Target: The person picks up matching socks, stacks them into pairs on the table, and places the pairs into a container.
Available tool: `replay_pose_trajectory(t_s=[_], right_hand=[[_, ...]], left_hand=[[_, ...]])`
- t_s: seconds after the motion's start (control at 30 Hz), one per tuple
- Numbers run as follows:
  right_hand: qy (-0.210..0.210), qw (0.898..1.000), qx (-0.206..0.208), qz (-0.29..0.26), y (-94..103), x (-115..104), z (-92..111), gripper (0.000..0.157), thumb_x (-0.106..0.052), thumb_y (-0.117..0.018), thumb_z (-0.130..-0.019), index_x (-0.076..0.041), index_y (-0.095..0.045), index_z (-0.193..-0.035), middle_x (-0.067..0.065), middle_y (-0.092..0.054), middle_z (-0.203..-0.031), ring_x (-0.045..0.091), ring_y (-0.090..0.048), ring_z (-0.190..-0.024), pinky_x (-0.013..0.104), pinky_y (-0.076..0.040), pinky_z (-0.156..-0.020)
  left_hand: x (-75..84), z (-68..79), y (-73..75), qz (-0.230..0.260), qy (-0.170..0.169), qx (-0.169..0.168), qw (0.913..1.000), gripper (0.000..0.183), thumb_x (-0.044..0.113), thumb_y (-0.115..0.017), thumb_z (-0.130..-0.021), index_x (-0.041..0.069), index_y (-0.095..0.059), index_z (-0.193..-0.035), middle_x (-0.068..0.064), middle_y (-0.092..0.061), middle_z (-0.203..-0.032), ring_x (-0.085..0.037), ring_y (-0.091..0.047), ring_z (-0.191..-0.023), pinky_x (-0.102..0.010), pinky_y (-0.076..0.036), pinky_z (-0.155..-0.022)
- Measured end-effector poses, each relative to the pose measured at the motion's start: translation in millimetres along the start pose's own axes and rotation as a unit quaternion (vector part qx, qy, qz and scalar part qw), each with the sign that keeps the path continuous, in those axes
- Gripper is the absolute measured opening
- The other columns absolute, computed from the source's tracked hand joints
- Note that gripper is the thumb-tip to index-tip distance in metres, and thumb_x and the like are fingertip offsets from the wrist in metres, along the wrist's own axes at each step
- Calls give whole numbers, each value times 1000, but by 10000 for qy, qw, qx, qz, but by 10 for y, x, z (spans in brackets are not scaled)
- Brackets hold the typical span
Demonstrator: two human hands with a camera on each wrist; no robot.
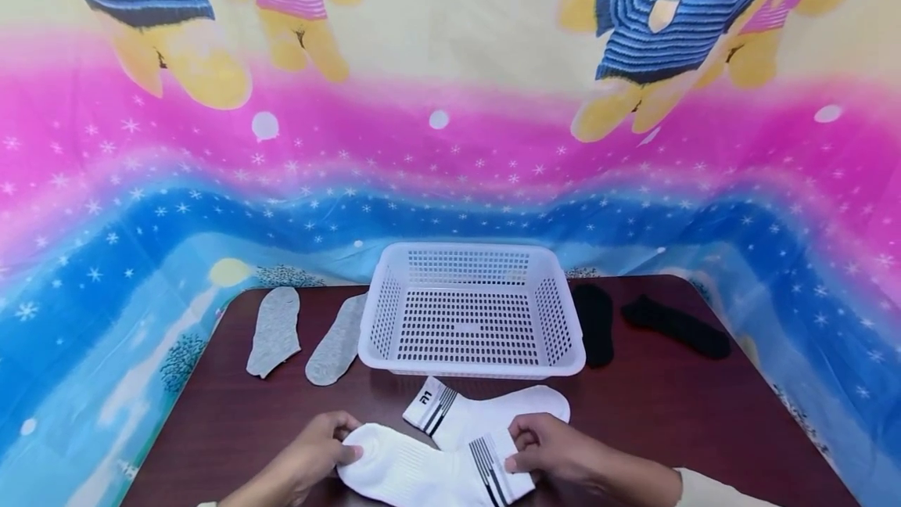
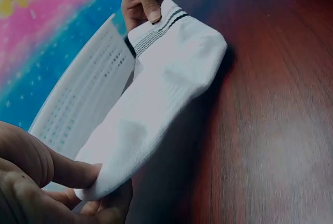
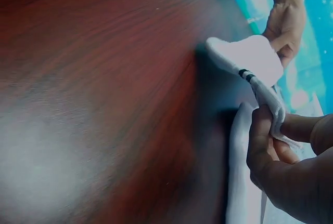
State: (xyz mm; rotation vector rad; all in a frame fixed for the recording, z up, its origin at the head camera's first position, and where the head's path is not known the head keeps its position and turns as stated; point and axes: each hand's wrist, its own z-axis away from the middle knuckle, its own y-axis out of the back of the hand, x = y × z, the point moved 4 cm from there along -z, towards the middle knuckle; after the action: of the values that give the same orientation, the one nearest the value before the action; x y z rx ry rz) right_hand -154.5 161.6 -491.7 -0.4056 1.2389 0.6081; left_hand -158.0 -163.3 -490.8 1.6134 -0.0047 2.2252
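Note:
A white sock (image 1: pixel 415 464) with dark stripes at its cuff is stretched between both hands, held above the table. My left hand (image 1: pixel 320 448) pinches its toe end between thumb and fingers. At the striped cuff, my right hand (image 1: pixel 549 448) pinches the fabric, thumb on the near side. Behind it a second white sock (image 1: pixel 493 413), with stripes and a dark mark on its cuff, lies flat on the table in front of the basket. The left wrist view shows the held sock (image 2: pixel 156 89) at full length; the right wrist view sees its cuff (image 3: pixel 268 99) edge-on.
A white perforated basket (image 1: pixel 472 370) stands at the back middle of the dark wooden table (image 1: pixel 232 429). Two grey socks (image 1: pixel 274 331) lie to its left, and two black socks (image 1: pixel 676 327) to its right. Patterned cloth (image 1: pixel 450 147) hangs behind the table.

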Motion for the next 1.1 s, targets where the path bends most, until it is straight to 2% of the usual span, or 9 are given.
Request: replay_pose_trajectory(t_s=[0.1,0.3,0.43,0.6,0.7,0.8,0.97,1.1], right_hand=[[83,9999,-33,-112,47,54,75,39,1,-65,-82,24,-36,-93,-6,-43,-68,1,-41,-57,19,-36,-50],[37,9989,-115,-463,155,145,208,41,2,-64,-83,26,-33,-97,-6,-45,-69,3,-43,-57,20,-35,-51],[-84,9997,-86,-205,221,167,282,38,0,-65,-84,24,-37,-95,-6,-42,-68,4,-41,-56,21,-35,-51],[-239,9997,52,44,253,242,344,32,-1,-68,-82,20,-47,-96,-3,-51,-71,5,-50,-60,20,-41,-51],[-132,9993,188,299,257,310,341,30,0,-69,-81,19,-50,-94,-2,-52,-71,4,-50,-59,18,-42,-50],[57,9962,485,720,266,349,324,27,0,-70,-79,16,-51,-88,-1,-52,-70,2,-48,-56,17,-41,-49],[171,9805,1080,1635,273,356,311,21,-5,-74,-74,3,-56,-80,-4,-55,-68,-1,-47,-53,19,-42,-48],[144,9667,1339,2175,256,347,324,23,-8,-78,-70,-4,-56,-78,-7,-54,-66,-2,-46,-53,20,-42,-50]], left_hand=[[33,1,-79,-65,-98,-59,9999,19,-9,-62,-78,-11,-57,-97,-11,-58,-79,-15,-57,-68,-30,-51,-58],[69,-19,-256,-245,-314,-186,9990,20,-8,-66,-73,-9,-58,-92,-5,-57,-75,-14,-52,-63,-24,-44,-50],[60,-27,-346,-162,-318,-328,9988,20,-9,-66,-71,-9,-58,-90,-4,-56,-73,-13,-52,-62,-24,-45,-50],[19,-56,-410,-176,-247,-372,9988,21,-12,-66,-69,-8,-57,-88,-4,-55,-72,-13,-52,-61,-27,-49,-50],[-8,-77,-419,-298,-266,-320,9987,21,-12,-65,-67,-7,-57,-86,-4,-54,-72,-13,-52,-62,-27,-49,-50],[-15,-103,-416,-609,-422,-170,9971,21,-11,-66,-64,-6,-58,-83,-4,-55,-70,-14,-52,-63,-25,-48,-51],[-17,-149,-416,-1362,-790,144,9874,22,-9,-69,-60,0,-60,-78,0,-54,-65,-10,-50,-61,-21,-44,-50],[-14,-167,-439,-2115,-1246,333,9688,25,-6,-74,-57,6,-60,-73,4,-53,-60,-2,-45,-56,-19,-41,-50]])
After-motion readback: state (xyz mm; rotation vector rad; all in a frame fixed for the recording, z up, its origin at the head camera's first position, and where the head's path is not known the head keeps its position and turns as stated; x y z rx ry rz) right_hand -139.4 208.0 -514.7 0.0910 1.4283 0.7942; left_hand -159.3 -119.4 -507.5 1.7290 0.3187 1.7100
